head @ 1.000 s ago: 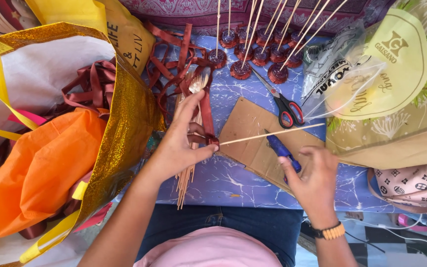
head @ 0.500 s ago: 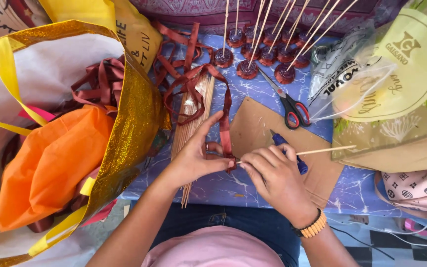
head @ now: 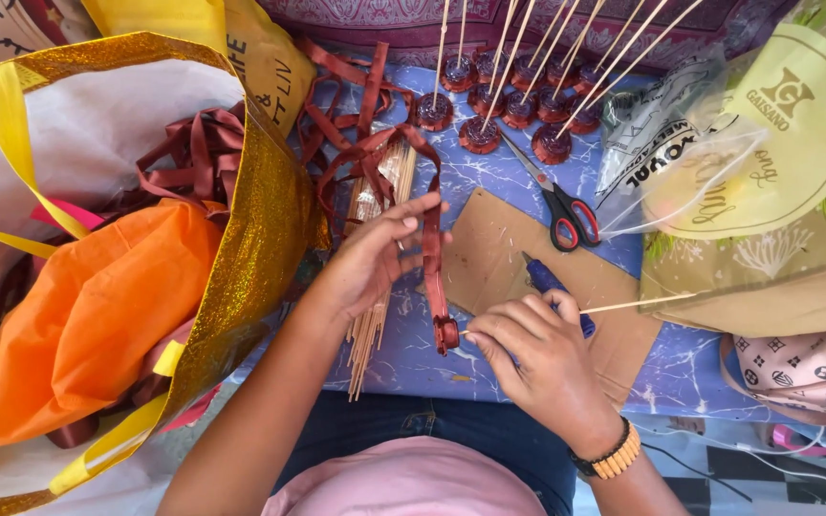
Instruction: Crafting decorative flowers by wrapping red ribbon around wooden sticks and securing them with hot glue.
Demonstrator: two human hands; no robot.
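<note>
One gold bag (head: 260, 239) stood at the tabletop's (head: 413, 354) left edge; beside it the left hand (head: 375, 253) pinched one brown ribbon (head: 432, 258), the right hand (head: 537, 358) gripped one skewer (head: 642, 303) over cardboard (head: 489, 258); one pair of scissors (head: 556, 196) and nine ribbon rosettes (head: 518, 100) lined the far edge.

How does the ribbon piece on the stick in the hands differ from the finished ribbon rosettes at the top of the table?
The ribbon coil in the hands is small, with a long loose tail running up to the left hand; the finished rosettes are wider, full rounds with no tail. Its stick lies flat in the right hand; theirs point away up the table. Both are the same dark red ribbon on thin wooden sticks.
</note>
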